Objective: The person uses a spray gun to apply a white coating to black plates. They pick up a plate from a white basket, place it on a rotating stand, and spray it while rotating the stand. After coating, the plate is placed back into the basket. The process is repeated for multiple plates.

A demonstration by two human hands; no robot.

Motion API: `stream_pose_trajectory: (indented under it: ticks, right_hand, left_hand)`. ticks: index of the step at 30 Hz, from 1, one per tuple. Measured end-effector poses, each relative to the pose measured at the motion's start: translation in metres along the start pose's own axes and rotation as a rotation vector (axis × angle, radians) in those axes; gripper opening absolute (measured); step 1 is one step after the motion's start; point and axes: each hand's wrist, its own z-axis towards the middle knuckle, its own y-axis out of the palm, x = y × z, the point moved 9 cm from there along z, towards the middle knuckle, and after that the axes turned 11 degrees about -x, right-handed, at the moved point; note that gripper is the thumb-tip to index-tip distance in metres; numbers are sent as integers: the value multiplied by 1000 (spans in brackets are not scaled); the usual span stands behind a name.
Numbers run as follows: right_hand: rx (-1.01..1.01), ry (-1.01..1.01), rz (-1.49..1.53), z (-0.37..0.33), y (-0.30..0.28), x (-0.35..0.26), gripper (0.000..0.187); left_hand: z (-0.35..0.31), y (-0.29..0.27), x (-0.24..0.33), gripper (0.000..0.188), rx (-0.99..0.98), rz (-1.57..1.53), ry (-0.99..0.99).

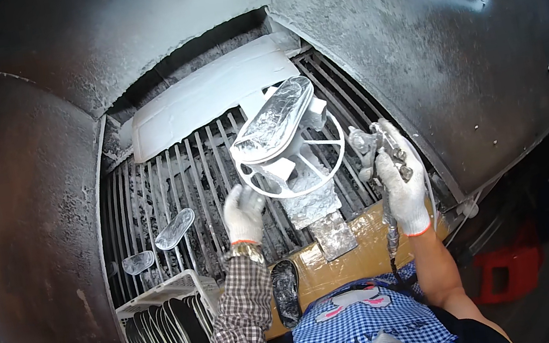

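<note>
My right hand [403, 179], in a white knit glove, is closed round a grey-crusted spray gun [363, 146]; a hose hangs below it. Left of the gun stands a white spoked turntable wheel [340, 142]. On supports above the wheel rests a shoe-sole-shaped piece [273, 121], its top shiny and silvery, its edge white. My gloved left hand [244, 213] is at the wheel's near left rim, fingers loosely apart; I cannot tell whether they touch it. Nothing shows in that hand.
Metal booth walls [487, 56] surround a slatted grate [199, 177]. Two small sole-shaped pieces [175, 229] stand at its left. A white crate [164, 292] holds several black soles [164, 335]. Another dark sole [286, 293] lies on the brown-covered front ledge [367, 247]. A red plastic object [509, 270] is at right.
</note>
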Motion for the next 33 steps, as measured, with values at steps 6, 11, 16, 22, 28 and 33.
stream_pose_trajectory:
  ticks: [6,11,16,22,28,33]
  right_hand:
    - [24,135,-186,-23,-31,19,64]
    - [66,214,-363,-47,-57,38,58]
    - [69,240,-431,-73,-86,70,64]
    - [83,231,-489,-94,-92,72,64]
    - [75,265,-489,-100,-94,75,63]
    - [57,296,-463,-106,-92,76,61]
  left_hand:
    - [-45,-7,-96,22,-89,-82,-270]
    - [-73,16,-140,29,-212,-197,-395]
    - [-77,48,-127,36,-299,-244,-332]
    - [-89,52,-109,35,-290,-130,-285]
    - [-91,122,-83,40,-452,-161,-191]
    - [-54,172,-61,34,-302,-353,19]
